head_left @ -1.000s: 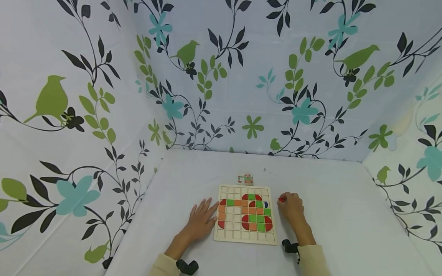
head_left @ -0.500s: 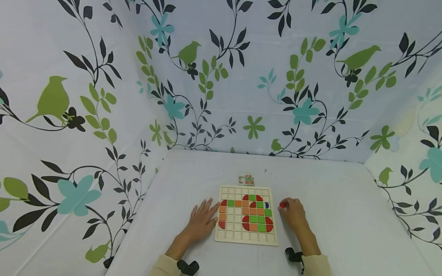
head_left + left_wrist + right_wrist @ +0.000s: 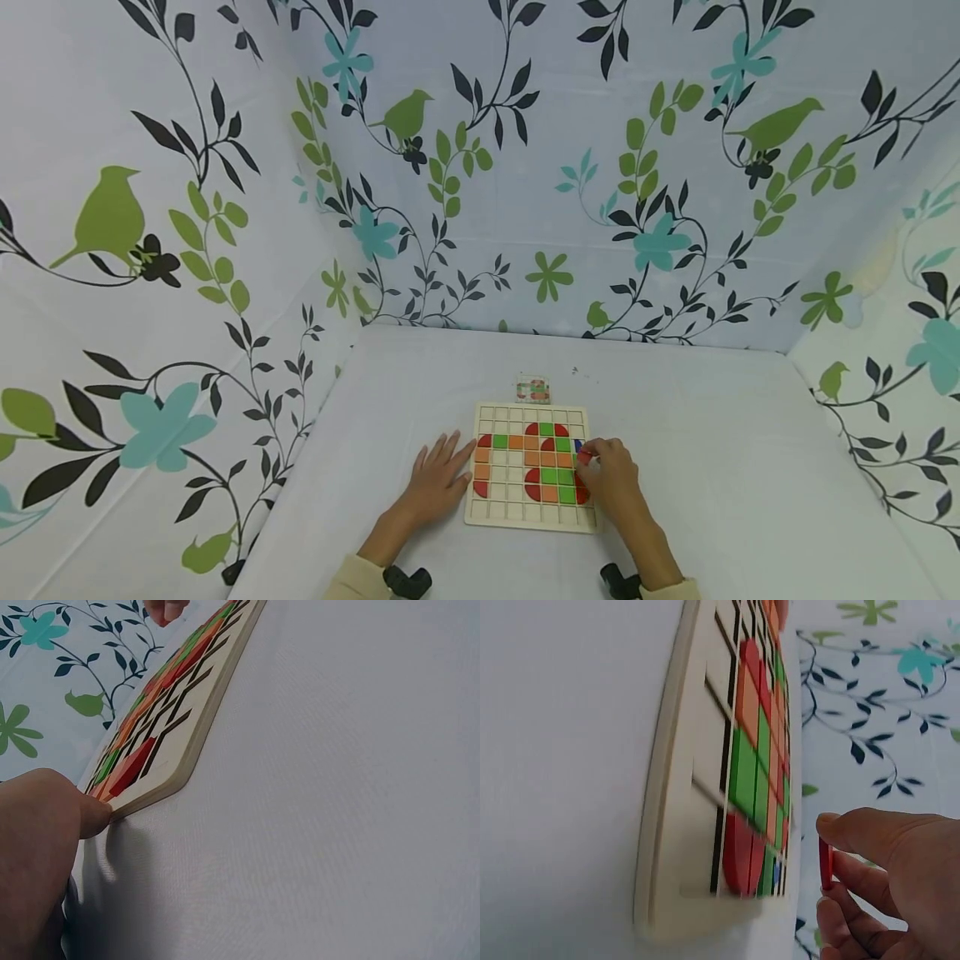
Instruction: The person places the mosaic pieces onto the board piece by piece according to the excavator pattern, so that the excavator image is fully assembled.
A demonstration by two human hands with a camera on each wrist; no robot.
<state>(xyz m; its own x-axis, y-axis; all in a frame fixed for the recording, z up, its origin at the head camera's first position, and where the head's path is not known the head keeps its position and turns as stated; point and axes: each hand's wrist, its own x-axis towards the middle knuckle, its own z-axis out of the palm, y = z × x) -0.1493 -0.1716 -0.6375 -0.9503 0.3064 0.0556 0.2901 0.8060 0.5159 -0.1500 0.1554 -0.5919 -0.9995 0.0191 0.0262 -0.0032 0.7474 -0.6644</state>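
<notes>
A square wooden puzzle board (image 3: 540,523) with a raised grid lies on the white table, partly filled with red, green and orange pieces. My left hand (image 3: 435,481) lies flat at its left side, fingers spread, fingertips touching the edge; the left wrist view shows the thumb (image 3: 94,817) against the board's side. Over the board's right side, my right hand (image 3: 615,482) pinches a red puzzle piece (image 3: 826,862) between thumb and fingers. It hides some right-hand cells. Just above the held piece in the head view, a small blue piece (image 3: 577,446) is partly visible.
A small pattern card (image 3: 532,389) in matching colours lies behind the board. Patterned cloth (image 3: 495,167) hangs behind the table and at both sides. A black wrist device (image 3: 407,581) sits on the left wrist, and another (image 3: 619,581) on the right.
My right hand has moved left with the red puzzle piece, from beside the board to over its right side. My left hand has stayed in place.
</notes>
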